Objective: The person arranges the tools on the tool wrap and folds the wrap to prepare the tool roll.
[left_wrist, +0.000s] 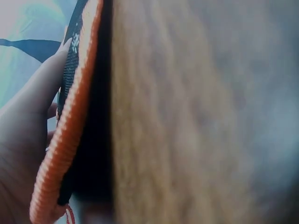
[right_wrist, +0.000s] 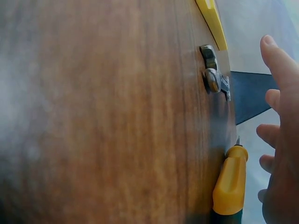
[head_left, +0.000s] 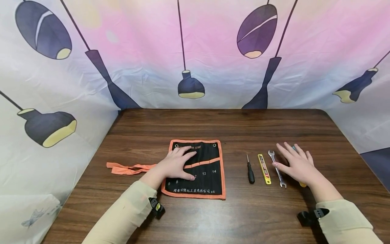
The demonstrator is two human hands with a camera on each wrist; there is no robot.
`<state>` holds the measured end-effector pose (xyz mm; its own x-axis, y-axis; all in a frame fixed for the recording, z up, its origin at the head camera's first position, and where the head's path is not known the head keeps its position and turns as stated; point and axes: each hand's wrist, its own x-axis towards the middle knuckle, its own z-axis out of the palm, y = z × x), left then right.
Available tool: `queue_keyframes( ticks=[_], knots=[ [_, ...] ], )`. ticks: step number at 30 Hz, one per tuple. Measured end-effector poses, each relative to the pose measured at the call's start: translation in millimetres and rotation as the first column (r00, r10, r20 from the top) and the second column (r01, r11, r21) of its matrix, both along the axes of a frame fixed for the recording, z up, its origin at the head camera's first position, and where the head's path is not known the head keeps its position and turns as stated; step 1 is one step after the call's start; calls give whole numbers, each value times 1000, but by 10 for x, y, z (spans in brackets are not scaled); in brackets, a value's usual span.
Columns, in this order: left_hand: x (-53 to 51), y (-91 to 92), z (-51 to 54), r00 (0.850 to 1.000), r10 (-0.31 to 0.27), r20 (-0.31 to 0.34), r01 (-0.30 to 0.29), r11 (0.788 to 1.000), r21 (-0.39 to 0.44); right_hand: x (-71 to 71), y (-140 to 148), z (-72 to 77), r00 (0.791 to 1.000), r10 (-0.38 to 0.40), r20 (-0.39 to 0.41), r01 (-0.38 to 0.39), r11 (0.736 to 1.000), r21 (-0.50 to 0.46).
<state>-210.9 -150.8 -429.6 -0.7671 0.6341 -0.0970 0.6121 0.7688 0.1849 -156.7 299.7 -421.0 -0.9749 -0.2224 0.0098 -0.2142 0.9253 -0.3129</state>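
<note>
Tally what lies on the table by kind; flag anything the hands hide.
Pouch: 1
Black screwdriver: 1
Yellow flat pack: 1
Wrench: 1
Yellow-handled tool: 1, mostly hidden by the right hand in the head view
Total: 5, possibly more behind that hand

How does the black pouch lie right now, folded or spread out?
Spread out on the table: the head view shows the pouch with its printed numbers facing up and its orange ties trailing loose.
</note>
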Motion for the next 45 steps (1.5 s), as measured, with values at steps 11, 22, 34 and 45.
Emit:
queue_keyframes(
  ticks=[11, 22, 34, 45],
  knots=[
    [-89, -5, 123, 988, -29, 155, 31, 999, -13, 9, 8, -13, 1000, -7, 13, 8, 1000, -11],
    [10, 6, 95, 997, 37, 70, -42, 997, 66, 12, 13, -14, 1000, -21, 22, 22, 1000, -10],
    [97, 69, 52, 995, 77, 67, -78, 997, 27, 11, 14, -40, 1000, -22, 12, 22, 1000, -22],
    [112, 97, 36, 997, 56, 45, -56, 998, 2, 10, 13, -36, 1000, -20, 23, 20, 1000, -22]
  ],
)
